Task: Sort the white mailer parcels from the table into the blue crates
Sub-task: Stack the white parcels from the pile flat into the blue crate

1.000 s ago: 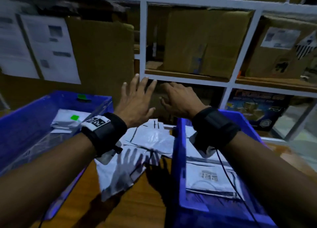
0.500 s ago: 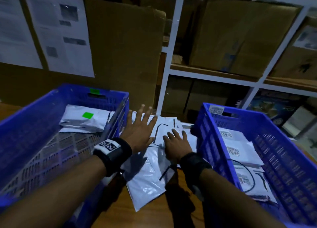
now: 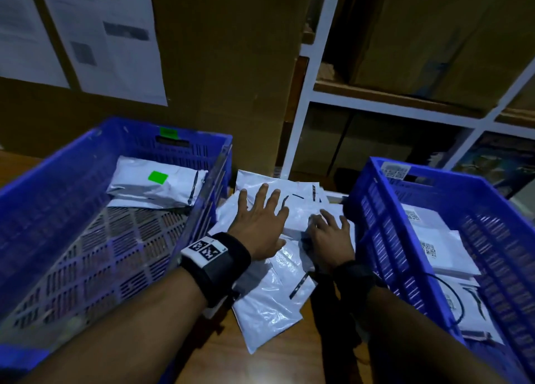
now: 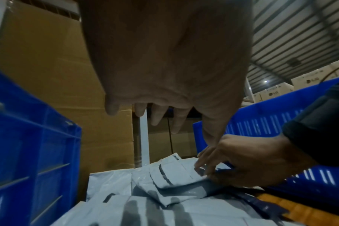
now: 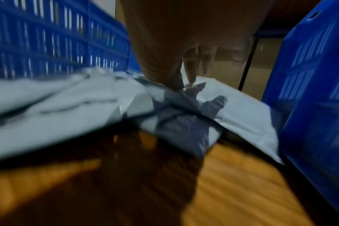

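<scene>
A loose pile of white mailer parcels (image 3: 272, 299) lies on the wooden table between two blue crates. My left hand (image 3: 260, 207) hovers just above the pile with fingers spread and holds nothing; its shadow falls on the parcels (image 4: 145, 211). My right hand (image 3: 327, 224) is at the pile's right side. There thumb and fingers pinch the edge of the top parcel (image 4: 174, 175); the right wrist view is blurred. The left crate (image 3: 86, 152) holds a parcel with a green sticker (image 3: 156, 184). The right crate (image 3: 463, 192) holds several labelled parcels (image 3: 440, 247).
A tall cardboard box (image 3: 225, 65) and a white shelf frame (image 3: 307, 94) stand right behind the pile. Papers (image 3: 110, 36) hang at the back left. A black cable (image 3: 454, 297) lies in the right crate. Bare table wood (image 3: 275, 363) shows in front of the pile.
Both hands have come down from in front of the shelf onto the parcel pile. The right hand has closed on a parcel's edge, and the head view has tilted down.
</scene>
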The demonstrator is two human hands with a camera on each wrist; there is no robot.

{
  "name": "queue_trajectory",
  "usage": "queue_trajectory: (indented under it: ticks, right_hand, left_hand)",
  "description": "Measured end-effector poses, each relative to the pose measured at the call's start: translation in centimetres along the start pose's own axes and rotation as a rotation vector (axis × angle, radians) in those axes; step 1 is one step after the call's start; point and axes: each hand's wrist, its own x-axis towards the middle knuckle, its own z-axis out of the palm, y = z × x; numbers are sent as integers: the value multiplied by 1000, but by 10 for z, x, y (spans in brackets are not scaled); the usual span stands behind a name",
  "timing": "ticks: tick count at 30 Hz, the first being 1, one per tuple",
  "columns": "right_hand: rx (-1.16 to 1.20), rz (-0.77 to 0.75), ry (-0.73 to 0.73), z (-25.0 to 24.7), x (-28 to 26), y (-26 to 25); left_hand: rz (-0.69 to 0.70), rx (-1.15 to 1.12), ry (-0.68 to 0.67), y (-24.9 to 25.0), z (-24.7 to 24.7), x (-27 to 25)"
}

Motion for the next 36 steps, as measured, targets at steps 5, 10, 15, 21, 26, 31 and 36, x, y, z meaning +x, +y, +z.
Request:
queue_trajectory:
  ticks: [5, 10, 15, 21, 26, 31, 36]
  right_hand:
    - [197, -69, 145, -44, 9, 4]
    - [446, -364, 308, -73, 1, 2]
    - [517, -218, 233, -75, -11, 1]
    - [555, -160, 273, -92, -21, 19]
    - [563, -151, 344, -142, -25, 42]
    - [535, -75, 348, -187, -35, 76]
    - [494, -63, 324, -216, -56, 117]
  left_hand:
    - [-103, -33, 108, -5, -4, 4]
    - [-193, -27, 309, -9, -22, 1]
    - [-149, -80, 429, -14, -19, -2]
    - [-213, -127, 645, -13, -22, 0]
    - [-220, -214, 841, -9, -28, -4]
    - [-108, -97, 984, 7, -39, -5]
    - [-18, 63, 1051, 46, -55, 0]
